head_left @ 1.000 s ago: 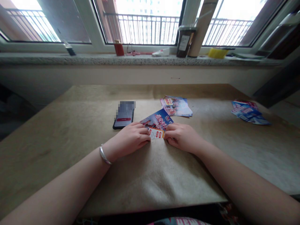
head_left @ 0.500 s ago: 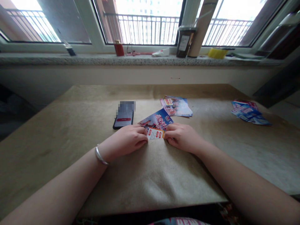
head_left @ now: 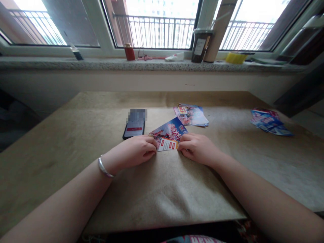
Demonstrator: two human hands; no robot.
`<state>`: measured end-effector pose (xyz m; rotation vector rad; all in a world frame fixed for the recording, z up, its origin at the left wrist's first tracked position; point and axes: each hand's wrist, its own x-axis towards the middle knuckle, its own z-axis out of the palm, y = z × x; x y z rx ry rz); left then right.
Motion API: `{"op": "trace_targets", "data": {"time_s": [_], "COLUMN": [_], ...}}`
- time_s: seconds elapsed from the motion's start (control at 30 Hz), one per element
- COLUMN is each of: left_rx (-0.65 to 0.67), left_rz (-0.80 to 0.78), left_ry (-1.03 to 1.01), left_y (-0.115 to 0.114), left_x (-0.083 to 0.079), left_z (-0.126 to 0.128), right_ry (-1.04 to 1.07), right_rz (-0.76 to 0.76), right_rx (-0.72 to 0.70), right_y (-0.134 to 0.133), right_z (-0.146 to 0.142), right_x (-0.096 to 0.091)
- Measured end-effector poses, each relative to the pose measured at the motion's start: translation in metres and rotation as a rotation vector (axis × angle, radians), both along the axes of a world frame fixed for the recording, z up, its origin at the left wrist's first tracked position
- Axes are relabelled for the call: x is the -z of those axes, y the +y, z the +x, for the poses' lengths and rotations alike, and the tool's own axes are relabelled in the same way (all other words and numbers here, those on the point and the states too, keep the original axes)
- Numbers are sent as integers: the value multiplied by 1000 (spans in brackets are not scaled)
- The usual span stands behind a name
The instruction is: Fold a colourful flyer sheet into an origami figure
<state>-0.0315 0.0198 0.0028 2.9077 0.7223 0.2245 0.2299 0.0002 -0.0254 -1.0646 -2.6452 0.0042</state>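
Observation:
A colourful printed leaflet (head_left: 169,134) lies flat on the brown table (head_left: 76,135) in front of me. My left hand (head_left: 135,153), with a silver bangle on the wrist, has its fingers curled and pinches the leaflet's near left corner. My right hand (head_left: 196,147) is also curled and presses the near right edge of the same leaflet. Both hands rest on the table surface.
A black phone (head_left: 134,128) lies just left of the leaflet. A small stack of similar leaflets (head_left: 191,114) sits behind it, and another pile (head_left: 268,121) lies far right. The stone windowsill (head_left: 101,64) holds a red cup (head_left: 129,52), a dark jar (head_left: 199,45) and a yellow object (head_left: 234,57).
My left hand has slid a little to the left along the leaflet's near edge, uncovering more of its white strip. The right hand has stayed put.

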Motion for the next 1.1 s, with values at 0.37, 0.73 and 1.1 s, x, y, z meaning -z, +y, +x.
{"op": "trace_targets", "data": {"time_s": [0.37, 0.73, 1.1], "left_rx": [-4, -33, 1], "left_rz": [87, 101, 45], "left_ry": [9, 10, -7], "left_y": [-4, -6, -5], "left_x": [3, 6, 15], "left_z": [4, 7, 9], "right_ry": [2, 72, 344], "right_rz": [16, -90, 16], "right_rx": [18, 202, 180], "right_y": [-2, 3, 9], "right_z": [-1, 21, 17], "right_x": [-4, -10, -3]}}
